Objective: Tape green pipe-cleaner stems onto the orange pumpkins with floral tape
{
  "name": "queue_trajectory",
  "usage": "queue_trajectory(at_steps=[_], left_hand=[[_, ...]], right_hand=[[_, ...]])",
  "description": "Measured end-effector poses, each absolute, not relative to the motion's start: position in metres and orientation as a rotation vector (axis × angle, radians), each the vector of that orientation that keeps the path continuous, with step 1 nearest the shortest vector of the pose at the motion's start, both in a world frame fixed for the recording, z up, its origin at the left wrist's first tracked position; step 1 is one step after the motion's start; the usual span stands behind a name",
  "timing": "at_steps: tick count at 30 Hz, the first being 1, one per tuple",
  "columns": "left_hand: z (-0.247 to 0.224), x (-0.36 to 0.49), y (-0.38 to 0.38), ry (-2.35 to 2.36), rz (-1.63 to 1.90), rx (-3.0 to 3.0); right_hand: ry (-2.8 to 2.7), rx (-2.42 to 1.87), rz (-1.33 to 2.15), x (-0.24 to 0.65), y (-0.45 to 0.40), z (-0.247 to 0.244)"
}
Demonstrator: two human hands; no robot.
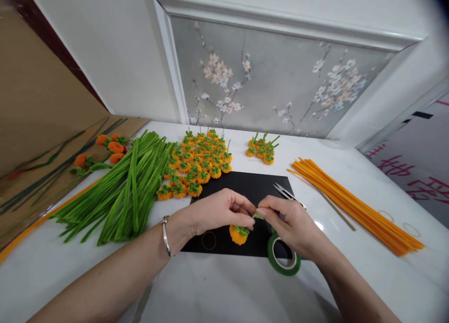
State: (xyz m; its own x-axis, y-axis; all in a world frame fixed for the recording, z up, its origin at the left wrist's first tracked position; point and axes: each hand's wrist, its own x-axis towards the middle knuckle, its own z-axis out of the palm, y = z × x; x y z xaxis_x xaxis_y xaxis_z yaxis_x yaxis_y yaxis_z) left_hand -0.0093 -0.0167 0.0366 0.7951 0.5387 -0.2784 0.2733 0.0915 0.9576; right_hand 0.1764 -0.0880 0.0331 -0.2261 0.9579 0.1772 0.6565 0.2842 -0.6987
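Ornament [238,235], orange with green leaves, hanging from your left hand [224,211] over the black mat [257,186].
Your left thumb and fingers pinch its top; your right hand [287,216], just beside, has thumb and forefinger closed on a pale green strip [258,216], stem or tape, too small to tell. Below the right hand: green tape roll [271,257], across the mat's near edge. Past that hand: snips [288,194] near the mat's far right corner. Farther out: matching ornaments [196,159] massed beyond your left hand, smaller group [261,150] to their right, green fuzzy stems [121,192] heaped left, orange fuzzy stems [354,206] laid right.
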Motion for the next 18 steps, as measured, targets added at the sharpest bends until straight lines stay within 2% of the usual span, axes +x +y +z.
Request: queue_trajectory(at_steps=[9, 14, 18], left_hand=[[0.0407, -0.0049, -0.0208, 0.810, 0.344, 1.837], [0.0391, -0.0021, -0.0232, 0.867, 0.380, 1.837], [0.0408, -0.0012, -0.0258, 0.891, 0.472, 1.989]], right_hand=[[-2.000, -1.489, 0.697, 0.1790, -0.0905, 0.0348], [-2.073, -1.506, 0.762, 0.1820, -0.0906, 0.0369], [-2.152, -1.458, 0.677, 0.1822, -0.0912, 0.0374]])
